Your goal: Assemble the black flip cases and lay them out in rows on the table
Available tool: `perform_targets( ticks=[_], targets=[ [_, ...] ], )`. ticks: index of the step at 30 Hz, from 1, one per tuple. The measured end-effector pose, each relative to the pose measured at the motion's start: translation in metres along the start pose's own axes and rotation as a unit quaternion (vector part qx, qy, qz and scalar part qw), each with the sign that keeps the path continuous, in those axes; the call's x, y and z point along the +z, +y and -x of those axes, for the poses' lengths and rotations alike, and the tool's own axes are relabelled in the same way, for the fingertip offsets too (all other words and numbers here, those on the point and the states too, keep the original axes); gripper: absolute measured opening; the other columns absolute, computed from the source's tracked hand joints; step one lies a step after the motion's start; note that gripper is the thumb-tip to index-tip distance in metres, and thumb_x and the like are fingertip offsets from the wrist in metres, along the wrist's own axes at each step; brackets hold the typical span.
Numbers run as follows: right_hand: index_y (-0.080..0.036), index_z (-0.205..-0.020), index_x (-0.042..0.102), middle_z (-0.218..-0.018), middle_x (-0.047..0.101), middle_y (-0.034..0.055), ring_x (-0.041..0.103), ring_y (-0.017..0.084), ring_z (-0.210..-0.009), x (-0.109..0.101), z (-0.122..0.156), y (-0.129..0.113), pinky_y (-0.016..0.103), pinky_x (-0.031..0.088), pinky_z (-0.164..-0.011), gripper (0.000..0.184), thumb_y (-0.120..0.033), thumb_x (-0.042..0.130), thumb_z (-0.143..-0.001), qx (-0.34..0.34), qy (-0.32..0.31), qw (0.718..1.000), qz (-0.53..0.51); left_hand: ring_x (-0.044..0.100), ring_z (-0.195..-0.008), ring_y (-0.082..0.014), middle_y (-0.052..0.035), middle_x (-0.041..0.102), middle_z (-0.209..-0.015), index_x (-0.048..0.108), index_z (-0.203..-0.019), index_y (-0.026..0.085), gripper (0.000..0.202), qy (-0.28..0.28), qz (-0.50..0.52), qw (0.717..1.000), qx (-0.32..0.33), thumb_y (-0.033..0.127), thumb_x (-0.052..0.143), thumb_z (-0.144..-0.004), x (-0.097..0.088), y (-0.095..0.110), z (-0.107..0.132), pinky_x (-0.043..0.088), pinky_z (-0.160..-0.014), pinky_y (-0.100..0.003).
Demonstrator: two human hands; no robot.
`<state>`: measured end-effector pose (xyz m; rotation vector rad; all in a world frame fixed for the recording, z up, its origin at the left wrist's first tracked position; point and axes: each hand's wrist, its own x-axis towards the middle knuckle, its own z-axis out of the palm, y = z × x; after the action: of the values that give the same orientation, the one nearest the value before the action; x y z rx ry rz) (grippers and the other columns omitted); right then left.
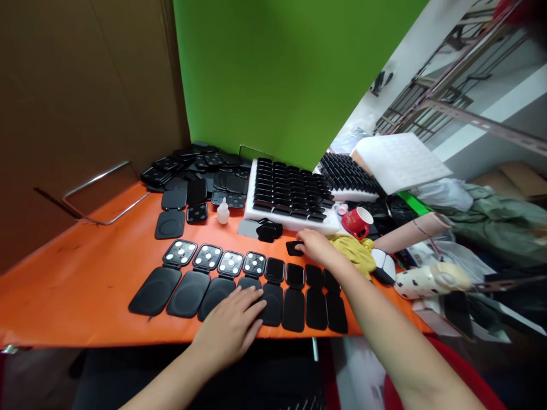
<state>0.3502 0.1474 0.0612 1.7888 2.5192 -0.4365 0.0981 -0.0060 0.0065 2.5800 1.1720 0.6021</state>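
Note:
A row of black hinged two-part pads lies along the table's front, each with a small square part above a larger flat one. White dots cover the small parts at the left, such as this dotted square (207,257); those at the right, like this plain black square (274,270), show none. My left hand (233,319) rests fingers apart over the larger flat parts in the middle of the row. Beyond the row, my right hand (314,245) pinches the edge of a small black square piece (293,248) at the table surface. Its fingertips are partly hidden.
A white foam tray (294,223) of upright black pieces stands behind, near a small dropper bottle (223,212) and a pile of black pads (222,165). At right are a red mug (358,221), a yellow cloth (352,254), a mouse (383,266) and a spotted bottle (427,280).

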Motion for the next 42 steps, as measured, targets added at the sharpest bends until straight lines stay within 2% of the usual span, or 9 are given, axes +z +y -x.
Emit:
perform_targets(
  ticks=[1, 5, 9, 12, 17, 26, 31, 42],
  targets=[
    [-0.016, -0.086, 0.058, -0.092, 0.058, 0.0085, 0.052, 0.021, -0.089, -0.002, 0.004, -0.003, 0.031, 0.035, -0.080, 0.011, -0.025, 0.053, -0.082, -0.003, 0.005, 1.000, -0.013, 0.045, -0.118, -0.0246, -0.0032, 0.054, -0.125, 0.052, -0.118, 0.024, 0.034, -0.003, 0.001, 1.000, -0.002, 0.024, 0.046, -0.085, 0.000, 0.000, -0.001, 0.037, -0.100, -0.046],
    [-0.018, -0.088, 0.056, -0.089, 0.060, 0.0042, 0.054, 0.016, -0.081, 0.000, 0.010, -0.028, 0.026, 0.039, -0.071, 0.024, -0.031, 0.036, -0.091, -0.035, 0.000, 0.995, -0.094, 0.040, -0.122, -0.0265, -0.0017, 0.055, -0.123, 0.052, -0.117, 0.025, 0.033, -0.016, 0.015, 0.999, -0.024, 0.027, 0.046, -0.085, -0.002, 0.002, -0.003, 0.035, -0.101, -0.048],
    [-0.019, -0.084, 0.057, -0.082, 0.061, 0.0009, 0.055, 0.013, -0.073, 0.022, -0.001, -0.063, 0.022, 0.039, -0.064, 0.024, -0.033, 0.038, -0.090, -0.085, -0.042, 0.983, -0.156, 0.041, -0.121, -0.0258, -0.0011, 0.056, -0.122, 0.054, -0.115, 0.026, 0.032, -0.011, 0.036, 0.998, -0.044, 0.030, 0.047, -0.085, -0.003, 0.003, -0.003, 0.035, -0.101, -0.047],
    [-0.018, -0.078, 0.056, -0.077, 0.061, 0.0006, 0.054, 0.012, -0.069, 0.037, -0.014, -0.077, 0.021, 0.038, -0.061, 0.024, -0.031, 0.040, -0.089, -0.109, -0.067, 0.977, -0.170, 0.041, -0.121, -0.0255, -0.0011, 0.056, -0.121, 0.054, -0.114, 0.026, 0.031, -0.008, 0.047, 0.998, -0.046, 0.032, 0.046, -0.085, -0.003, 0.003, -0.003, 0.035, -0.102, -0.046],
    [-0.016, -0.077, 0.057, -0.081, 0.061, 0.0035, 0.053, 0.014, -0.071, 0.045, -0.024, -0.080, 0.023, 0.036, -0.063, 0.023, -0.028, 0.041, -0.089, -0.119, -0.066, 0.978, -0.160, 0.041, -0.121, -0.0253, -0.0007, 0.057, -0.120, 0.054, -0.114, 0.026, 0.031, -0.008, 0.051, 0.997, -0.052, 0.032, 0.047, -0.085, -0.004, 0.002, -0.004, 0.035, -0.102, -0.046],
    [-0.017, -0.083, 0.059, -0.086, 0.062, 0.0038, 0.054, 0.014, -0.077, 0.047, -0.020, -0.083, 0.023, 0.036, -0.066, 0.020, -0.027, 0.042, -0.089, -0.120, -0.045, 0.980, -0.151, 0.039, -0.123, -0.0245, 0.0002, 0.055, -0.122, 0.053, -0.115, 0.027, 0.032, -0.025, 0.047, 0.997, -0.054, 0.034, 0.045, -0.085, -0.003, 0.003, -0.003, 0.033, -0.103, -0.046],
    [-0.017, -0.082, 0.058, -0.084, 0.062, 0.0049, 0.054, 0.015, -0.075, 0.051, -0.017, -0.085, 0.024, 0.037, -0.066, 0.021, -0.026, 0.041, -0.090, -0.100, -0.017, 0.986, -0.134, 0.040, -0.122, -0.0245, 0.0002, 0.056, -0.121, 0.054, -0.114, 0.027, 0.030, -0.022, 0.046, 0.997, -0.056, 0.032, 0.045, -0.085, -0.003, 0.003, -0.004, 0.034, -0.103, -0.046],
    [-0.019, -0.090, 0.059, -0.092, 0.058, 0.0046, 0.053, 0.016, -0.084, 0.055, -0.006, -0.092, 0.026, 0.037, -0.072, 0.018, -0.030, 0.045, -0.089, -0.077, 0.042, 0.994, -0.072, 0.042, -0.121, -0.0259, -0.0014, 0.057, -0.120, 0.055, -0.113, 0.025, 0.031, -0.014, 0.043, 0.998, -0.051, 0.032, 0.047, -0.084, -0.002, 0.003, -0.005, 0.035, -0.101, -0.047]
  ],
)
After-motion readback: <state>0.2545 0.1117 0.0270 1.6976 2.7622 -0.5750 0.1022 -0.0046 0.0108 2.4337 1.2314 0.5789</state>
